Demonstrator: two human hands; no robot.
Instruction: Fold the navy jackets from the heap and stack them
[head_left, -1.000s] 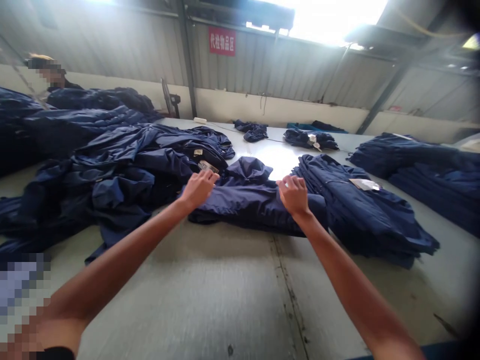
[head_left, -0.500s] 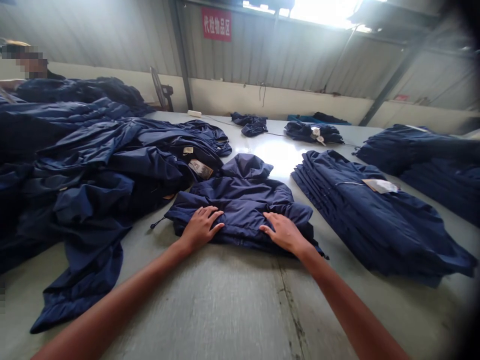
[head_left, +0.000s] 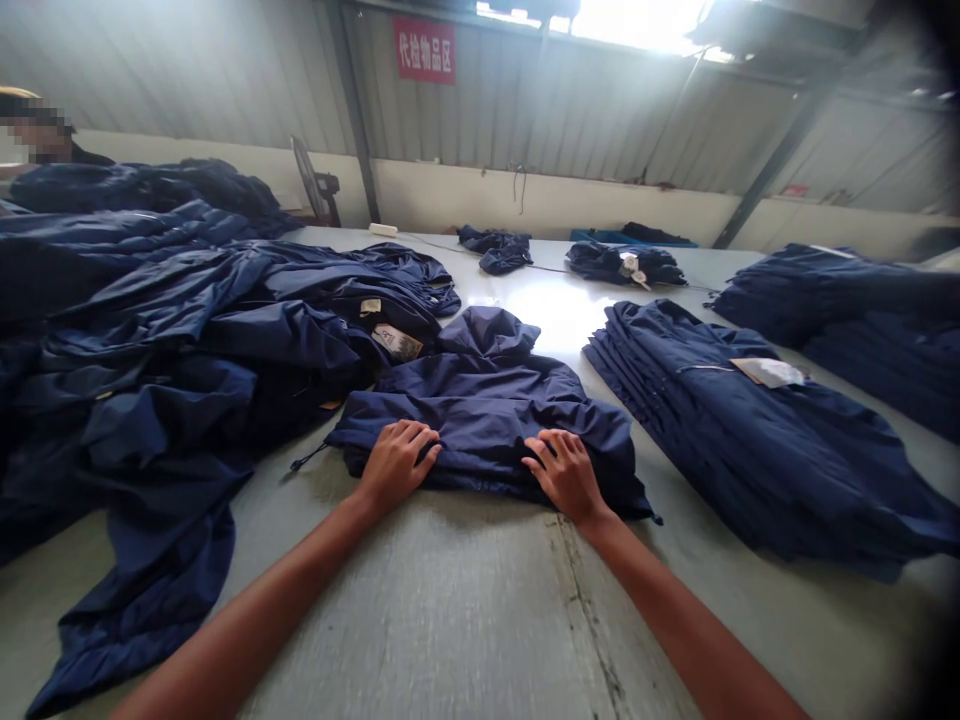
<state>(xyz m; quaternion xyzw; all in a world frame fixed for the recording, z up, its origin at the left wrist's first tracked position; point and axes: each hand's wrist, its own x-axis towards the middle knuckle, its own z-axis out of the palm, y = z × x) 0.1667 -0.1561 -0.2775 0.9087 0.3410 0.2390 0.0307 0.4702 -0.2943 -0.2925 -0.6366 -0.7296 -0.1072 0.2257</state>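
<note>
My left hand [head_left: 397,465] and right hand [head_left: 564,477] are both open, palms down, with the fingers spread and slightly curled. They rest on the near part of a navy hooded jacket [head_left: 480,430], one toward each side, and from here I can't see either one closing on the cloth. The jacket lies bunched and roughly flat on a pale grey work table [head_left: 420,620], its hood [head_left: 487,332] pointing away from me and a thin drawcord [head_left: 309,458] trailing from its left end onto the tabletop. Touching it on the left is a big loose heap of navy garments [head_left: 172,330], with a small printed label [head_left: 396,342] showing close to the hood. Just apart on the right sits a tidier stack of navy garments [head_left: 750,450] topped by a white paper tag [head_left: 769,372], and a further navy pile [head_left: 832,310] lies beyond it. Toward the far side of the table are a small crumpled bundle [head_left: 495,250] and a tagged bundle [head_left: 624,263]. A co-worker [head_left: 37,130] is behind the heap at the far left, near a standing fan [head_left: 311,180] by the wall, and a red sign [head_left: 424,50] hangs on the corrugated metal above
</note>
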